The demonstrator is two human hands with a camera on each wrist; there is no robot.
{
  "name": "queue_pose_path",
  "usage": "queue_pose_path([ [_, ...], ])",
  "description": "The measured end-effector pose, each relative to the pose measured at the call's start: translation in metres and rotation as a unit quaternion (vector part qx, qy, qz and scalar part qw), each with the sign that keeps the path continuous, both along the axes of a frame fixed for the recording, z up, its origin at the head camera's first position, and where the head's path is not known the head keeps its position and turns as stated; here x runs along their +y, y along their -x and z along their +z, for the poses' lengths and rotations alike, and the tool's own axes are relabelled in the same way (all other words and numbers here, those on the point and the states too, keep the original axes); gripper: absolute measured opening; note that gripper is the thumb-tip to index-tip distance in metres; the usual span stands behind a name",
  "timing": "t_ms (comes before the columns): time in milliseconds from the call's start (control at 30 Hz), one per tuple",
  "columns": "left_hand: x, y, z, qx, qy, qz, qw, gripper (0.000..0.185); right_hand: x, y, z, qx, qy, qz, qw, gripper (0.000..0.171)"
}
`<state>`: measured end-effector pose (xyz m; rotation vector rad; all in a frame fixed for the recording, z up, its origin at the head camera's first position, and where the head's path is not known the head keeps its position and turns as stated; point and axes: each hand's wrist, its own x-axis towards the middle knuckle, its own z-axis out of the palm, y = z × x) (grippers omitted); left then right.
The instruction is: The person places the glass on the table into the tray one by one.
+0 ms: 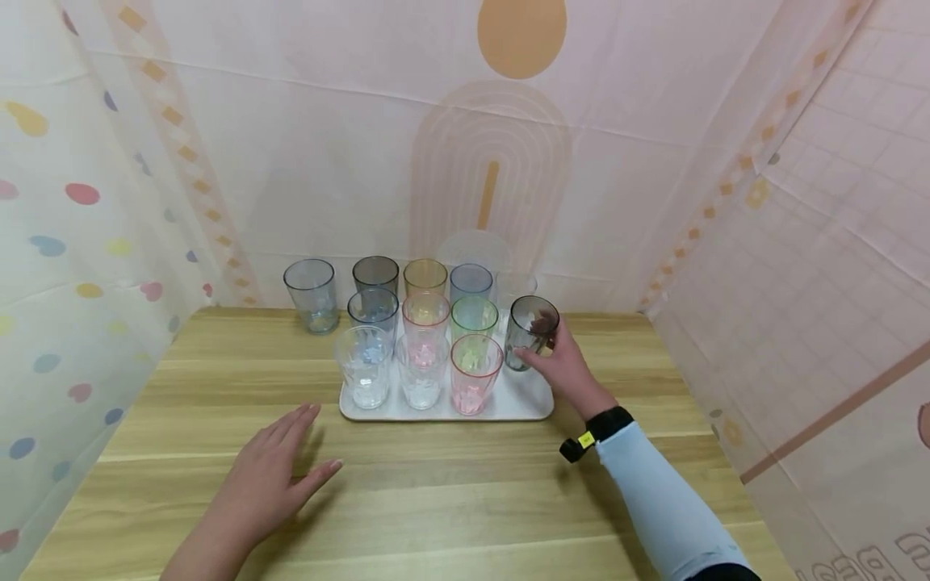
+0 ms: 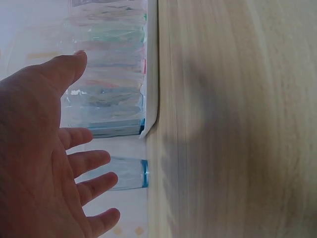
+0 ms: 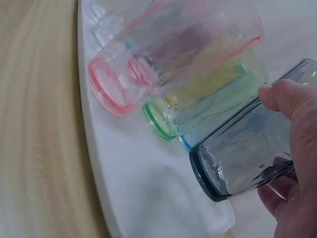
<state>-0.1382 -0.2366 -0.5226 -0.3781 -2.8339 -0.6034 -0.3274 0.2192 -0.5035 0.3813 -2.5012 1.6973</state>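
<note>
My right hand (image 1: 570, 369) grips a dark grey tumbler (image 3: 237, 148), thumb on one side and fingers round the other. The tumbler tilts slightly, close over the right end of a white tray (image 1: 525, 401). Directly left of it stand a green tumbler (image 1: 475, 320) and, nearer me, a pink-rimmed tumbler (image 1: 475, 378). My left hand (image 1: 267, 472) is over the wooden table at the front left, fingers straight and thumb spread, holding nothing. In the left wrist view its palm (image 2: 34, 158) faces the tray's side.
Several more tumblers crowd the tray in rows, among them a clear one (image 1: 366, 371), an amber one (image 1: 425, 274) and a blue one (image 1: 471, 278). Off the tray at the back left stands a blue-grey tumbler (image 1: 311, 298). Patterned cloth (image 1: 327, 161) hangs behind the wooden table (image 1: 436, 500).
</note>
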Motion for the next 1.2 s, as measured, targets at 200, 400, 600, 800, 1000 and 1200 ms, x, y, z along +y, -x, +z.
queue_pose_path([
  [200,-0.003,-0.003,-0.003,0.005,0.003,0.007,1.0000,0.093,-0.010,0.013,-0.005,0.000,0.018,0.000,1.000,0.083],
  [400,-0.007,-0.007,-0.005,0.006,-0.005,0.021,0.9997,0.093,-0.020,0.021,-0.016,-0.009,0.018,0.001,1.000,0.084],
  [600,-0.006,-0.005,-0.007,0.011,-0.008,0.017,0.9997,0.092,-0.021,0.022,-0.024,-0.026,0.011,-0.007,1.000,0.086],
  [800,-0.004,-0.005,-0.008,0.011,-0.010,0.019,0.9997,0.090,-0.021,0.023,-0.024,-0.019,0.012,-0.012,1.000,0.086],
  [1000,-0.004,-0.004,-0.009,0.019,-0.011,0.020,0.9996,0.090,-0.020,0.022,-0.025,-0.017,0.001,-0.021,1.000,0.085],
  [1200,-0.003,-0.004,-0.011,0.021,-0.014,0.020,0.9995,0.089,-0.019,0.021,-0.026,-0.009,-0.004,-0.019,1.000,0.084],
])
